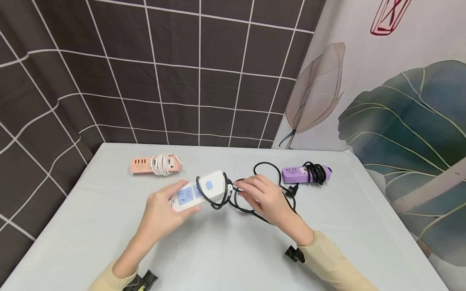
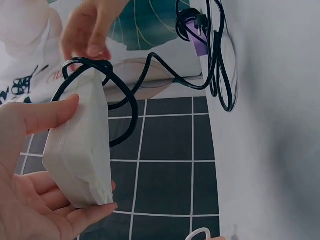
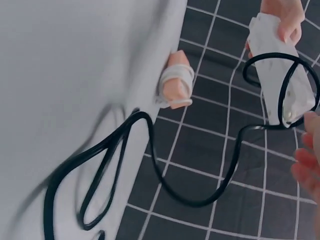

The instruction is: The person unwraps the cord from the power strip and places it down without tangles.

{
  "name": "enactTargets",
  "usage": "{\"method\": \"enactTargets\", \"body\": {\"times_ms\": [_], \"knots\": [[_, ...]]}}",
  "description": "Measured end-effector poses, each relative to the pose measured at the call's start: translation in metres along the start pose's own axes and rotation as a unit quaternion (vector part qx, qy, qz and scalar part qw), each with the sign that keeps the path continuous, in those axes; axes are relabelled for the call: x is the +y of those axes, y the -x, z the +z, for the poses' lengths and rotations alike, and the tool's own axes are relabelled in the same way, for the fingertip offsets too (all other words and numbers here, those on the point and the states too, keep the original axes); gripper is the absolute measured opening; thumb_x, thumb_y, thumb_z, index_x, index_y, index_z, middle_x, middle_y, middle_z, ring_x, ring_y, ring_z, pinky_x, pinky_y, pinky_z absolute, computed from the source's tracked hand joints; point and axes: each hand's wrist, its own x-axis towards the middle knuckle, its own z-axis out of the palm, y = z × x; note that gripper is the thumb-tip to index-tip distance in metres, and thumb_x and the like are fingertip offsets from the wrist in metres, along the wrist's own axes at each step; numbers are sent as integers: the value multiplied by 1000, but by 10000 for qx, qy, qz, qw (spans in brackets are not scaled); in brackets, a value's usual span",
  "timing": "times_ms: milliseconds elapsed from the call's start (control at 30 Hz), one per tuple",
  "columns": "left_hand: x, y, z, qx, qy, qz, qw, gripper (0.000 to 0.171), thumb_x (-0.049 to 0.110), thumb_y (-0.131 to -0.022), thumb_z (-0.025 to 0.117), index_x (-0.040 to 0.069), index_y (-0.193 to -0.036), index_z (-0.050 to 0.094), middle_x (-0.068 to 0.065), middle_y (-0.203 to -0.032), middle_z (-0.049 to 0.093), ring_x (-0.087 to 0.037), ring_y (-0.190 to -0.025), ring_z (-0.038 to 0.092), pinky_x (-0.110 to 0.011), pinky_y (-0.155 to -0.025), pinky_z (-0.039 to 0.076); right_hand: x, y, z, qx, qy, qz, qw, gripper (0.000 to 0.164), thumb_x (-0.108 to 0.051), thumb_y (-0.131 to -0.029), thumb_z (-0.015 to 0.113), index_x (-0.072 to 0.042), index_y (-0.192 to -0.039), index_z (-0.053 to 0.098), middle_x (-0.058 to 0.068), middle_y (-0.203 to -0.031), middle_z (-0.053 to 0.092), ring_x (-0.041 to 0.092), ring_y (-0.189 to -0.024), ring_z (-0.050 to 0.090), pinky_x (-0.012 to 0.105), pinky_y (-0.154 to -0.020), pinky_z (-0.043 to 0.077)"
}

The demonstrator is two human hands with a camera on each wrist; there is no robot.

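Black cord partly hides the white power strip the left hand grips; the right hand's hold is unclear.

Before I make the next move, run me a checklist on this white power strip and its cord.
1. Left grip on the white power strip: ok, thumb and fingers hold opposite sides.
2. Right grip on the black cord: cannot tell; the fingertips are at the strip's cord end, but a pinch isn't clear.
3. Loops snug round the strip: not ok, they stand loosely off it.
4. Loose cord free of crossings: not ok, its lengths cross on the table.
5. Plug apart from the purple strip: cannot tell; it lies very close.
6. Pink strip out of the way: ok, at far left.
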Motion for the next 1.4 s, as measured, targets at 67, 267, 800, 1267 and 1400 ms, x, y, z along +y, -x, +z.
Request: {"method": "enactTargets", "body": {"times_ms": [67, 267, 800, 1267, 1400], "knots": [[0, 1, 2, -37, -37, 63, 10000, 65, 21, -62, 89, 4, -120, 66, -17, -116, 68, -27, -96, 66, -40, -78, 49, -2, -5, -1, 59, 111, -456, 9989, 22, -11, -97, 55, -12, -113, 69, 3, -96, 68, 18, -87, 63, 27, -76, 53], [1, 4, 5, -110, -135, 176, 9997, 64, 21, -62, 88, 5, -120, 66, -16, -116, 69, -27, -98, 66, -41, -80, 49, -6, -11, -1, 153, 651, -1375, 9882, 36, 4, -92, 53, -19, -111, 72, 5, -99, 66, 21, -91, 62, 29, -81, 53], [-4, 4, -2, 58, -151, 82, 9998, 63, 21, -63, 88, 6, -120, 66, -14, -115, 69, -22, -91, 64, -35, -75, 48, 4, 1, -3, -199, 164, -2024, 9790, 18, -9, -97, 53, -8, -90, 70, 2, -90, 71, 21, -95, 66, 31, -92, 52], [5, 8, -6, -70, -38, 245, 9997, 63, 20, -62, 88, 5, -119, 67, -13, -115, 70, -21, -94, 65, -34, -76, 49, 21, 11, -6, -180, 59, -590, 9981, 23, -11, -97, 52, -8, -84, 70, 1, -82, 66, 15, -79, 60, 21, -73, 53], [6, 10, -8, -125, -105, 241, 9996, 63, 21, -62, 88, 5, -119, 66, -13, -117, 69, -23, -98, 66, -38, -79, 50, 23, 11, -10, -33, 226, -274, 9994, 25, -11, -97, 51, -7, -83, 71, 1, -81, 66, 16, -77, 59, 23, -69, 52]]}}
